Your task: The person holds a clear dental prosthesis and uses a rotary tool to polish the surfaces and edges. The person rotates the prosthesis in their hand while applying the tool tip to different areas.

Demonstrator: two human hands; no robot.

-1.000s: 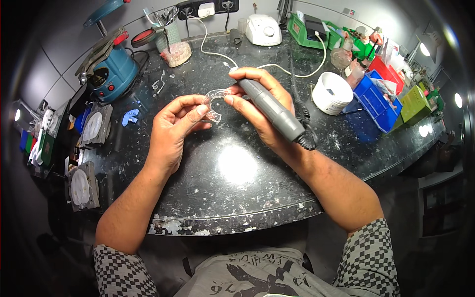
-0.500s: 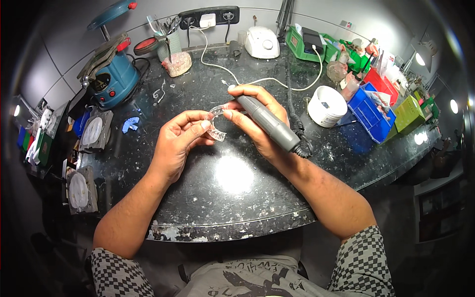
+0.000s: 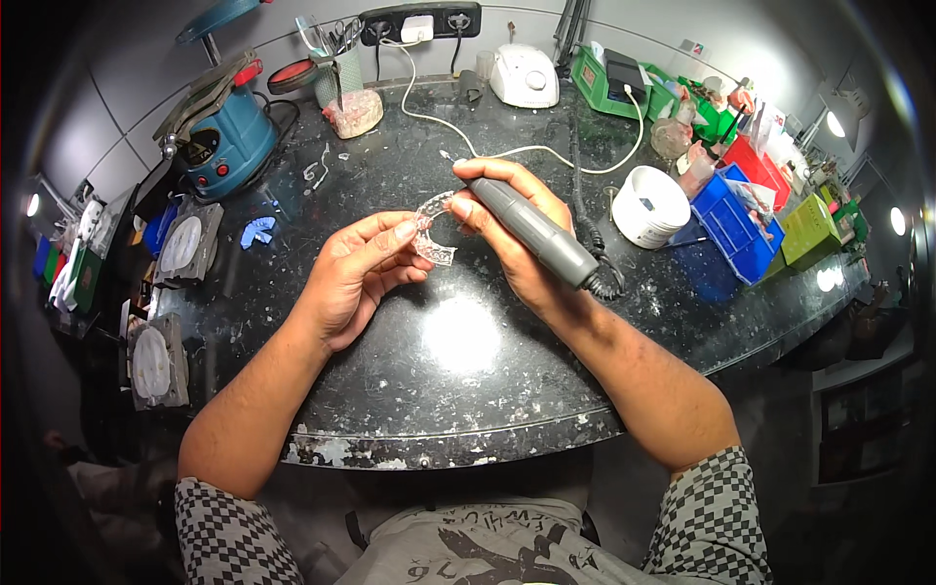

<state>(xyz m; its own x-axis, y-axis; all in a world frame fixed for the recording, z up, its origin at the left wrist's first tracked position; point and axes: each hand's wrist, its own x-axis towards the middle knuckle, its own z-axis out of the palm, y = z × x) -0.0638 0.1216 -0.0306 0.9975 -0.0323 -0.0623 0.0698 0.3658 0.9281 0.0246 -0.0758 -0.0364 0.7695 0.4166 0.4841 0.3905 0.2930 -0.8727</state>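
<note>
Between the thumb and fingers of my left hand (image 3: 353,273) is a clear, U-shaped dental aligner (image 3: 439,255), raised above the bench with its curve toward the top. My right hand (image 3: 499,239) is closed around a thick dark grey rotary handpiece (image 3: 534,232), whose thin tip points up and left, apart from the aligner. The right thumb and fingertips also meet the aligner's upper end. A coiled cord leaves the handpiece's back end. My left fingers partly hide the aligner's middle.
Beyond my hands stand a white control box (image 3: 525,76) and a pinkish block (image 3: 353,114). A blue machine (image 3: 222,146) and plaster models (image 3: 156,361) are at left. To the right are a white tub (image 3: 651,210) and a blue bin (image 3: 733,229). A white cable (image 3: 551,151) crosses the bench.
The aligner has tilted slightly in my fingers, its lower end shifting right and up. The handpiece has stayed in my right hand. The whole view has shifted a little.
</note>
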